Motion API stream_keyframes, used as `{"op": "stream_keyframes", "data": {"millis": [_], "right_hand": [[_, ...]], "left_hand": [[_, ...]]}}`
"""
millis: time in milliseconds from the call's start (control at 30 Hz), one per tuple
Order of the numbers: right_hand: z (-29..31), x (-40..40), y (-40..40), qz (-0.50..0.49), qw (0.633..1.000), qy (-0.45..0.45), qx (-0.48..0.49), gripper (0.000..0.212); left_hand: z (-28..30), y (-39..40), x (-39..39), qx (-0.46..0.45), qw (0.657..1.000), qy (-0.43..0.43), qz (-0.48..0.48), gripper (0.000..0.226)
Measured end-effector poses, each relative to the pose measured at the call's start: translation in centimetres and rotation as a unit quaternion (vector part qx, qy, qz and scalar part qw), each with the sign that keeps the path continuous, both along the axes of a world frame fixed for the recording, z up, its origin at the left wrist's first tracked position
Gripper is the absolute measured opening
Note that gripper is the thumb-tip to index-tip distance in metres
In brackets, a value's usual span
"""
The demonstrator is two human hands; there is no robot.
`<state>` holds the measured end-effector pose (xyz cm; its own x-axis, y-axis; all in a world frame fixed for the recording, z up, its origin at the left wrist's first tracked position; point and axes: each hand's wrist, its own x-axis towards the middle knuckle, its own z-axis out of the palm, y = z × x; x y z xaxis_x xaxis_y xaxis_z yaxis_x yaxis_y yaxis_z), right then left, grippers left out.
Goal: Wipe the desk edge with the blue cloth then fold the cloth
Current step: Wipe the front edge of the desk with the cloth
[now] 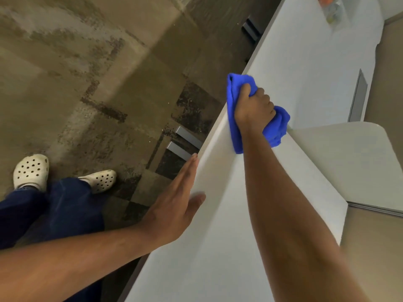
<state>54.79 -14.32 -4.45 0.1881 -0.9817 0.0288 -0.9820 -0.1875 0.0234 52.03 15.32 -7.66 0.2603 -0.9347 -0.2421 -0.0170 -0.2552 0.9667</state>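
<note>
Desk edge point(257, 55) ahead lies bare

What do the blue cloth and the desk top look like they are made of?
The blue cloth looks like soft microfibre or terry: a fuzzy, matte nap that bunches in thick folds under the right hand. The desk seems a smooth white laminate or painted board, matte with a faint sheen; its core is not visible.

Office: white desk point(218, 236), carpet tiles point(87, 83)

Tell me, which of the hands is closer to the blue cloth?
Right. The right hand grips the blue cloth bunched on the desk edge. The left hand rests flat, apart, farther along that edge.
</note>
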Motion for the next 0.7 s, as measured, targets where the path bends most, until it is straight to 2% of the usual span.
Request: {"op": "stream_keyframes", "data": {"millis": [67,167,267,333,367,433,500,533,700], "right_hand": [[-0.7,0.8,1.5,0.022,0.999,-0.020,-0.013,0.054],[-1.6,-0.4,4.6,0.104,0.993,-0.054,0.005,0.065],[-1.2,-4.8,5.5,0.227,0.969,-0.082,0.057,0.063],[-0.4,-7.9,4.2,0.257,0.961,-0.073,0.075,0.060],[-0.1,-8.9,3.5,0.229,0.968,-0.073,0.069,0.060],[-0.1,-9.0,3.4,0.106,0.989,-0.090,0.046,0.061],[-0.7,-7.6,5.1,-0.021,0.996,-0.077,0.034,0.065],[-1.0,-7.0,6.6,-0.049,0.996,-0.061,0.033,0.068],[-0.9,-6.7,12.9,0.019,0.998,-0.021,0.058,0.091]], "left_hand": [[-0.1,-0.1,-0.1,0.001,1.000,-0.012,-0.002,0.082],[-0.1,-0.2,-0.2,0.011,1.000,-0.020,-0.004,0.079],[-0.3,-0.2,0.0,0.009,0.999,-0.040,-0.008,0.078],[-0.2,-0.1,0.1,0.008,0.999,-0.042,-0.009,0.077],[-0.2,-0.1,0.1,0.008,0.999,-0.039,-0.009,0.078],[0.0,-0.2,0.0,0.010,0.999,-0.033,-0.009,0.079],[0.0,-0.2,0.0,0.014,0.999,-0.028,-0.010,0.080],[0.1,-0.3,0.0,0.014,1.000,-0.026,-0.009,0.079],[0.1,-0.3,0.0,-0.006,1.000,-0.018,0.019,0.075]]}}
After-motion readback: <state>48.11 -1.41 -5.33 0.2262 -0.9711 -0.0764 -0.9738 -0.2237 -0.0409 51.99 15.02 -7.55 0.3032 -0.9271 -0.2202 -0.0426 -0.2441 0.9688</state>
